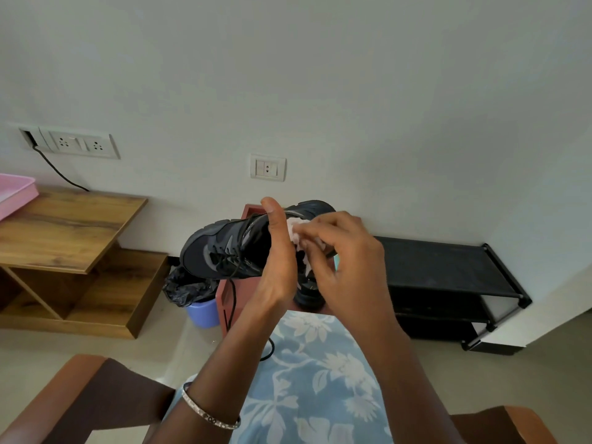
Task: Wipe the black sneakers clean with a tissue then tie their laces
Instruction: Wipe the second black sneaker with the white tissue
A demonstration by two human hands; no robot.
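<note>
You have the black sneaker (pixel 221 251) lifted in front of you, just below the middle of the view. Its long axis runs from about 8 o'clock to 2 o'clock, and the laced top faces you.

Your left hand (pixel 278 261) holds it near the 2 o'clock half. The thumb stands straight up along the side, and the other fingers are hidden behind the shoe.

Your right hand (pixel 349 261) sits at 3 o'clock from the left one, almost touching it. Its fingers (pixel 320 232) are curled round a crumpled tissue (pixel 296 232) and press it against the shoe, just beside your left thumb.

The part nearest the tissue is the 2 o'clock end. The whole 8 o'clock end lies on the far side of your left hand, out of the tissue's easy reach. To wipe there, you will probably need to bring the right hand over the left, or turn the shoe in your left grip.

One untied lace (pixel 233 302) hangs from the shoe toward 6 o'clock, past the reddish stool (pixel 222 299), so the tying looks not yet begun.

Under your hands, at 6 o'clock, a dark shape on the stool seems to be the second sneaker (pixel 309 298). It is mostly hidden.
</note>
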